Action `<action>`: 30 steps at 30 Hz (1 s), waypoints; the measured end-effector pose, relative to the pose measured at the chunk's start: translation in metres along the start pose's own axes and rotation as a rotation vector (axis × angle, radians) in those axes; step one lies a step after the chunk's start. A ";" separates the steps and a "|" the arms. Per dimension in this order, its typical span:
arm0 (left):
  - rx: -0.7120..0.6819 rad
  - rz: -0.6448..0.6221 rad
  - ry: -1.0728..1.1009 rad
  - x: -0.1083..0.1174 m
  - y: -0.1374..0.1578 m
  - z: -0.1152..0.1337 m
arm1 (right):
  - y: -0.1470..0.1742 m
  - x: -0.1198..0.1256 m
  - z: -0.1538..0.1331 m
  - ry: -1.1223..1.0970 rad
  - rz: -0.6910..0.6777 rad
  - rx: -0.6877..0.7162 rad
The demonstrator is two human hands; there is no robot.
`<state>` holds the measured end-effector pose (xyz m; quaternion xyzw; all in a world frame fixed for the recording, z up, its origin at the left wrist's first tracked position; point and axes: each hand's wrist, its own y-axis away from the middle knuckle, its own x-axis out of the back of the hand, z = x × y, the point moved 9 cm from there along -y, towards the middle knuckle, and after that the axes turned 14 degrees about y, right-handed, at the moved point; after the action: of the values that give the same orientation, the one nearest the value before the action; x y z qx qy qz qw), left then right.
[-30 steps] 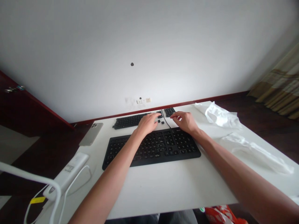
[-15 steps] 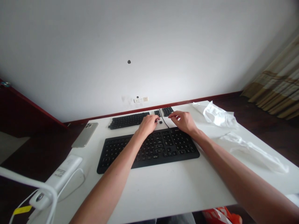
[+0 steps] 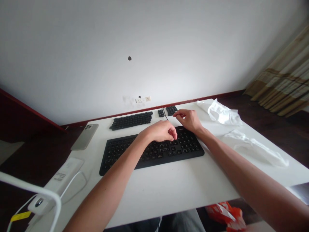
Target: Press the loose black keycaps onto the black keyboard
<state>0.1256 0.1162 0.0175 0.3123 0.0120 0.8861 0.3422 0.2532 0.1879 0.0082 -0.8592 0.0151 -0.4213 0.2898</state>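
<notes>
A black keyboard [image 3: 154,154] lies across the white table; small pale marks or sockets show over its surface. My left hand [image 3: 162,131] is above its right half, fingers curled down and pinched; whatever is between them is too small to make out. Just behind the keyboard's right end, my right hand [image 3: 189,120] has its fingertips pressed together beside a block of black keycaps [image 3: 171,110]; anything in them cannot be made out. Behind the keyboard lie a large group of black keycaps [image 3: 131,120] and a small group of keycaps [image 3: 161,113].
A phone [image 3: 85,137] and a white power strip [image 3: 56,187] with a cable are on the left. Crumpled white plastic bags [image 3: 223,112] lie at right. A thin black cable [image 3: 165,113] runs behind the keyboard. An orange bag [image 3: 227,214] is below the table edge.
My left hand has moved from behind the keyboard to above its right half. The single small keycap seen near it before no longer shows. My right hand has stayed nearly in place.
</notes>
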 end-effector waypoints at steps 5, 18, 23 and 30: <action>0.038 -0.087 -0.001 -0.015 -0.003 -0.004 | 0.000 -0.003 0.001 0.000 -0.014 0.015; 0.047 -0.142 -0.048 -0.029 -0.008 -0.012 | 0.000 -0.011 0.004 0.023 -0.050 0.016; 0.014 -0.154 -0.065 -0.033 -0.010 -0.011 | 0.000 -0.013 0.005 -0.002 -0.053 0.021; 0.022 -0.129 -0.132 -0.032 -0.009 -0.010 | 0.000 -0.012 0.005 -0.023 -0.052 0.022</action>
<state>0.1435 0.1060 -0.0100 0.3724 0.0195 0.8395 0.3953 0.2486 0.1938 -0.0027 -0.8609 -0.0153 -0.4190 0.2881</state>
